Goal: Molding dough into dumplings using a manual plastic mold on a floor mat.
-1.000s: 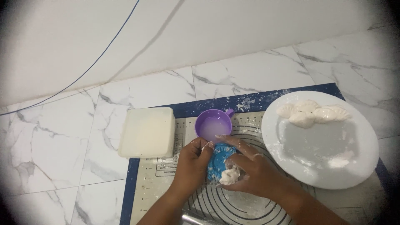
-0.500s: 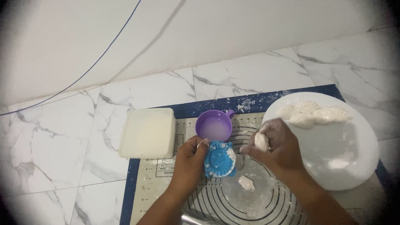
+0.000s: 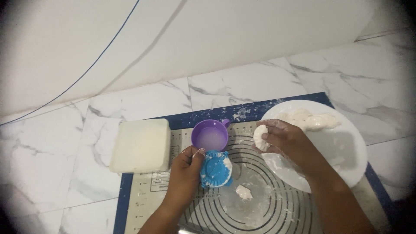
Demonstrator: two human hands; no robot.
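Observation:
My left hand (image 3: 184,173) grips a blue round dumpling press (image 3: 215,169), dusted with flour, resting on a baking mat (image 3: 277,208). My right hand (image 3: 288,145) holds a white folded dumpling (image 3: 260,138) at the left edge of a white plate (image 3: 346,151). On the plate's far side lie a few shaped dumplings (image 3: 310,120). A small lump of dough (image 3: 244,192) sits on the mat below the press.
A purple cup (image 3: 210,135) with whitish liquid stands just behind the press. A white lidded rectangular box (image 3: 141,145) sits on the marble floor at the mat's left corner. A white wall with a thin blue cable (image 3: 86,71) runs behind.
My right hand lifted the dumpling out of the press and carried it right toward the plate. My left hand stayed on the press, which is now shut.

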